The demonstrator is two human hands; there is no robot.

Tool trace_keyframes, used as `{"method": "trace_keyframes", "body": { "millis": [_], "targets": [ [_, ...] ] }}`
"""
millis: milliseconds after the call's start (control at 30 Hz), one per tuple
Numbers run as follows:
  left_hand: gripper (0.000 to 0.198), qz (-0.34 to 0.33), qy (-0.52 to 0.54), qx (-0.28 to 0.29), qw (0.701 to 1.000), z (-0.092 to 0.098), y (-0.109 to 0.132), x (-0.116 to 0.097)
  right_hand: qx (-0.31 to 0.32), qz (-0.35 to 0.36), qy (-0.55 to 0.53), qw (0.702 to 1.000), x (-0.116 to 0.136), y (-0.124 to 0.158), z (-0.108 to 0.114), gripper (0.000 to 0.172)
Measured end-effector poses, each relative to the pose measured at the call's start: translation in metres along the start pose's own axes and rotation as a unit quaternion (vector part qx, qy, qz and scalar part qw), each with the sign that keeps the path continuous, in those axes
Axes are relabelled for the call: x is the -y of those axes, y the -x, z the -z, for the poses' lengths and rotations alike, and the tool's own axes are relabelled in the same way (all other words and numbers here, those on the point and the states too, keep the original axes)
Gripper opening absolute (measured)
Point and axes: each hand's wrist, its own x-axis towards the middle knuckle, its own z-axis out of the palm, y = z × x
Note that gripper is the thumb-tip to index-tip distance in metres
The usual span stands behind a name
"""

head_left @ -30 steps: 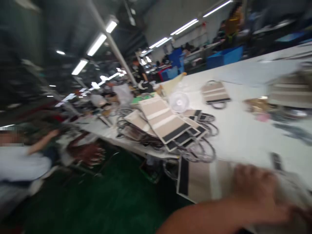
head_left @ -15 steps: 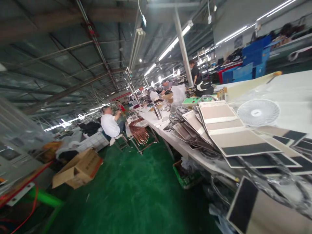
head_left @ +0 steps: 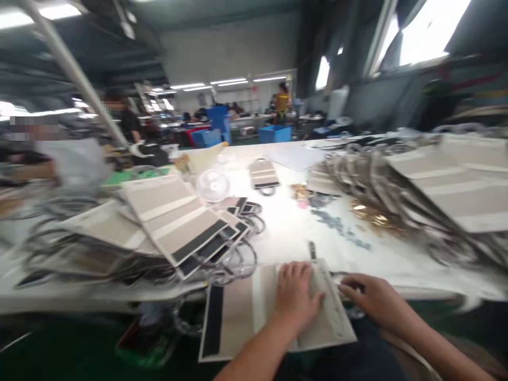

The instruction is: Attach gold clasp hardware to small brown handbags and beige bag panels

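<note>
A beige bag panel (head_left: 238, 312) with a black end band and a pale strip hangs partly over the front edge of the white table. My left hand (head_left: 294, 292) lies on it, fingers stretched and a little apart, holding nothing. Close to the panel's right edge, my right hand (head_left: 367, 295) has its thumb and fingers drawn together. Whatever they pinch is too small and blurred to make out. A plastic-wrapped handle loop (head_left: 188, 315) shows at the panel's left end. Behind the left hand, a short dark strip (head_left: 313, 250) sticks up past the panel.
Stacked bag panels (head_left: 170, 217) with wrapped handles stand left, and a larger pile (head_left: 440, 180) right. Between them are gold metal pieces (head_left: 369, 211), small grey pieces (head_left: 341, 227), a round white fan (head_left: 213, 185) and one small panel (head_left: 264, 174). Other people are farther back.
My view has swung right and down, from the aisle and the table's left side to the table before me. Both my hands and the panel under them have come into view.
</note>
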Motion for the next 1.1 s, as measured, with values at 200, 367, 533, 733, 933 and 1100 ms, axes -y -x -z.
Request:
{"method": "trace_keyframes", "body": {
  "millis": [200, 367, 533, 733, 933, 1100],
  "targets": [
    [0.06, -0.043, -0.003, -0.009, 0.999, -0.011, -0.013, 0.013, -0.074, -0.163, 0.138, 0.974, -0.088, -0.043, 0.08, 0.037],
    [0.06, -0.039, -0.019, -0.015, 0.999, -0.012, -0.009, 0.014, -0.043, -0.197, 0.167, 0.965, -0.123, -0.096, 0.085, 0.037],
    [0.062, -0.042, -0.013, -0.008, 0.999, -0.014, -0.012, 0.013, -0.014, -0.209, 0.17, 0.963, -0.14, -0.092, 0.08, 0.022],
    [0.061, -0.048, -0.02, -0.002, 0.999, -0.014, -0.013, 0.014, -0.025, -0.234, 0.119, 0.964, -0.138, -0.092, 0.084, 0.016],
    [0.059, -0.047, -0.021, 0.005, 0.999, -0.013, -0.013, 0.012, -0.008, -0.224, 0.006, 0.975, -0.098, -0.075, 0.104, 0.033],
    [0.058, -0.05, -0.025, 0.022, 0.998, -0.007, -0.011, 0.008, 0.159, -0.111, -0.114, 0.974, -0.019, -0.05, 0.074, 0.032]
  ]
}}
